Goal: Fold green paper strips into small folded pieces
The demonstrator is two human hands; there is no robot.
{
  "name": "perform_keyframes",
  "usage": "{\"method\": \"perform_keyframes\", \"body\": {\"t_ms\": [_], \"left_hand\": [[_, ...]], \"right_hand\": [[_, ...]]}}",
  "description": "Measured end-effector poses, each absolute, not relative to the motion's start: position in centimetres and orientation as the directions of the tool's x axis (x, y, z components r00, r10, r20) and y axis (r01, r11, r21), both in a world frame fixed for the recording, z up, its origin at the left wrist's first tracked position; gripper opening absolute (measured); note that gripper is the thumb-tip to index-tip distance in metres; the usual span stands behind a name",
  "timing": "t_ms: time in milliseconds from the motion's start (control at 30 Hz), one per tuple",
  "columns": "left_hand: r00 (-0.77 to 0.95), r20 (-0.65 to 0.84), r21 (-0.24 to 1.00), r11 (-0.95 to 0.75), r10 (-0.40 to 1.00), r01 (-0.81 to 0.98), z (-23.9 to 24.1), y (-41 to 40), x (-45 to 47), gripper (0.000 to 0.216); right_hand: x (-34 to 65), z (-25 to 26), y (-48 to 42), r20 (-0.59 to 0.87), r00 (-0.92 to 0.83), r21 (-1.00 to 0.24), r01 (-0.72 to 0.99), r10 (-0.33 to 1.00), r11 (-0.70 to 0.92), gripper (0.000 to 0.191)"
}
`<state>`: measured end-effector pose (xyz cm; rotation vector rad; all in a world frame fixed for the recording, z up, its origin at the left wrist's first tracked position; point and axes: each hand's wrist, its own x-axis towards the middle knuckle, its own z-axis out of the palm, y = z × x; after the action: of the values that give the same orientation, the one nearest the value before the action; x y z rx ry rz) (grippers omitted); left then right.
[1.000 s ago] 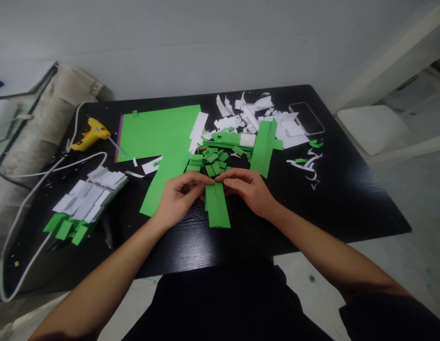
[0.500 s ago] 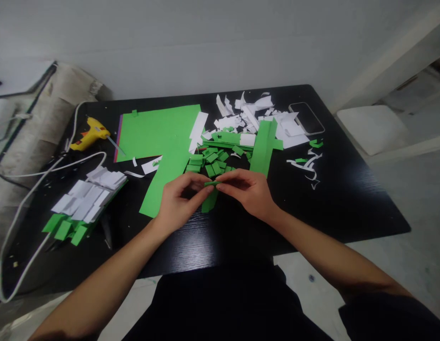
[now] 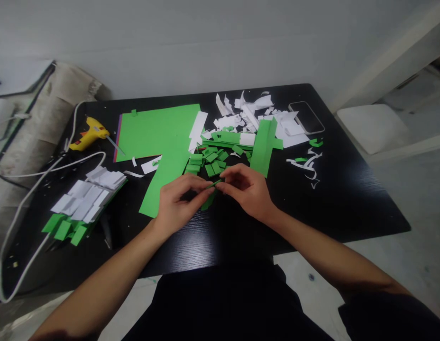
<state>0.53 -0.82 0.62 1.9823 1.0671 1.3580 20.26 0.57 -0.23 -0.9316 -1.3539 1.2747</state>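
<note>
Green paper makes up the small strip [image 3: 214,183] held between the left hand [image 3: 179,196] and the right hand [image 3: 246,192], over the black table [image 3: 294,213]. Seen almost edge-on, its visible line runs crosswise from hand to hand, rising slightly toward the right. Left thumb and fingers pinch one end; right thumb and fingers grip the other, so neither hand is nearer. A green flap [image 3: 207,201] shows below; whether it joins the strip cannot be told. Folded green pieces [image 3: 213,166] lie just beyond the fingertips.
</note>
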Motion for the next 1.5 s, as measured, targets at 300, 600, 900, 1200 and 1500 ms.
{"method": "perform_keyframes", "body": {"t_ms": [300, 600, 900, 1200, 1500], "left_hand": [[0.227, 0.441, 0.779, -0.496, 0.868, 0.384, 1.3, -1.0, 0.7, 0.019], [0.159, 0.452, 0.785, -0.476, 0.878, 0.396, 0.3, -0.7, 0.7, 0.011], [0.119, 0.247, 0.913, -0.272, 0.962, 0.303, 0.6, -0.8, 0.9, 0.013], [0.106, 0.26, 0.903, -0.281, 0.96, 0.324, 0.6, -0.7, 0.9, 0.011], [0.1, 0.255, 0.899, -0.274, 0.962, 0.341, 0.5, -0.7, 0.9, 0.011]], "right_hand": [[20.4, 0.2, 0.6, -0.017, -0.271, -0.972, -0.222, 0.963, -0.079, 0.033], [20.5, -0.4, 0.7, -0.022, -0.264, -0.978, -0.195, 0.964, -0.076, 0.025], [20.6, 0.0, 0.8, 0.022, -0.272, -0.993, -0.114, 0.962, -0.009, 0.016], [20.5, -0.2, 0.7, 0.018, -0.245, -0.996, -0.092, 0.969, -0.005, 0.016], [20.6, -0.3, 0.8, 0.012, -0.246, -0.996, -0.09, 0.969, -0.01, 0.017]]}}
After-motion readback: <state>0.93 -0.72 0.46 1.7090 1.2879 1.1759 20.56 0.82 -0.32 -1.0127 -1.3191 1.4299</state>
